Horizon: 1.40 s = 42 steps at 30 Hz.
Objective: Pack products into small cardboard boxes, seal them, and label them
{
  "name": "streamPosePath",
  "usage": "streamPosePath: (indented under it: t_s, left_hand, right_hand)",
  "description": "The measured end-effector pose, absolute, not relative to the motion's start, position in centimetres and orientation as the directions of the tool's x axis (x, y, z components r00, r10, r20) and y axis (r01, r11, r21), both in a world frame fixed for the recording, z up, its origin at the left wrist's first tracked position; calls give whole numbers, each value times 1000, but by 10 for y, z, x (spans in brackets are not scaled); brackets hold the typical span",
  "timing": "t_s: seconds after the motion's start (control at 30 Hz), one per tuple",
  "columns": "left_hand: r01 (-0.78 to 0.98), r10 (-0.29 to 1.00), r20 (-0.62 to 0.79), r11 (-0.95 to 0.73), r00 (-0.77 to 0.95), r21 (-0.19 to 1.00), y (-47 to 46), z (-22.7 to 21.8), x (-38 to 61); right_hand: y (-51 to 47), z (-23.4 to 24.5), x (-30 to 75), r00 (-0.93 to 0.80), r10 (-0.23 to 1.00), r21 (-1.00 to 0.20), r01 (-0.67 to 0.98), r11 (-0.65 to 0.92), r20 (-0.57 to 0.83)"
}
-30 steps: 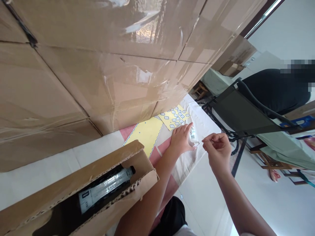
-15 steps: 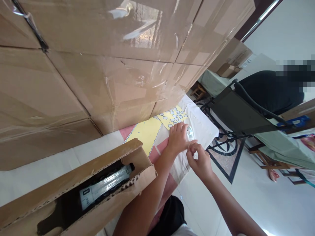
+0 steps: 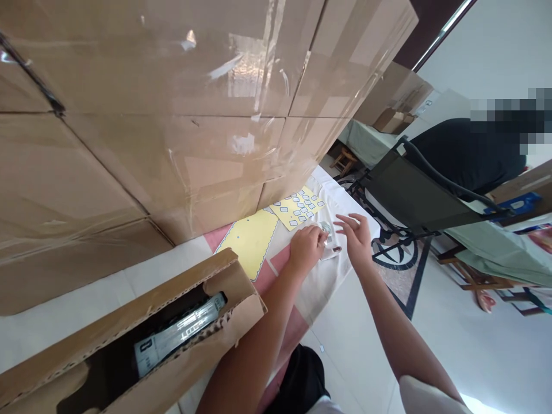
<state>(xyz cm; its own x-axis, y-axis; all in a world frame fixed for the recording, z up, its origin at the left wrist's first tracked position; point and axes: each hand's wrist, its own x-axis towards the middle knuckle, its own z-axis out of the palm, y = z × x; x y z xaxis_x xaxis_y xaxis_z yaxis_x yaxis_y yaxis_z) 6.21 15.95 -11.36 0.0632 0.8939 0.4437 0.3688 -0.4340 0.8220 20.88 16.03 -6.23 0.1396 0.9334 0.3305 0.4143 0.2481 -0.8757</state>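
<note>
My left hand [image 3: 307,248] is closed at the table's edge, its fingertips pinched near a small pale bit too small to name. Just to its right, my right hand [image 3: 357,237] is raised with fingers apart and nothing visible in them. Between the hands lies a small clear plastic packet [image 3: 326,231] with a silvery round part in it, partly hidden by my left hand. A small dark red mark [image 3: 337,249] shows at its lower edge. Beyond my left hand, a yellow sheet [image 3: 295,214] carries several small white labels outlined in blue.
A plain yellow sheet [image 3: 248,244] lies left of the label sheet. An open carton [image 3: 241,299] with clear-wrapped packets [image 3: 181,333] stands at the lower left. Taped cardboard boxes [image 3: 224,144] form a wall behind. A person in black sits on a dark folding chair [image 3: 414,190] at right.
My right hand has drawn away from the left, and its fingers have spread. My left hand has gone from flat to closed. The view has shifted slightly.
</note>
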Motion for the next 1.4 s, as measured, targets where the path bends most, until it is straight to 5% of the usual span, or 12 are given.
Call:
streamPosePath:
  t_s: [0.13, 0.27, 0.8, 1.13, 1.4]
  left_hand:
    - [298, 919, 393, -382, 27, 875, 161, -113, 61]
    - [211, 950, 311, -303, -3, 929, 160, -112, 60]
    - [-89, 995, 89, -92, -32, 992, 152, -104, 61]
    - [-412, 997, -48, 23, -52, 911, 159, -106, 61]
    - [-498, 997, -69, 45, -29, 866, 156, -100, 58]
  right_hand:
    - [200, -83, 212, -61, 990, -949, 283, 138, 126]
    - [202, -94, 209, -143, 988, -960, 262, 100, 64]
    - [205, -108, 215, -121, 988, -975, 184, 122, 101]
    - [207, -111, 217, -104, 989, -972, 202, 120, 100]
    - [205, -110, 214, -83, 993, -974, 201, 102, 87]
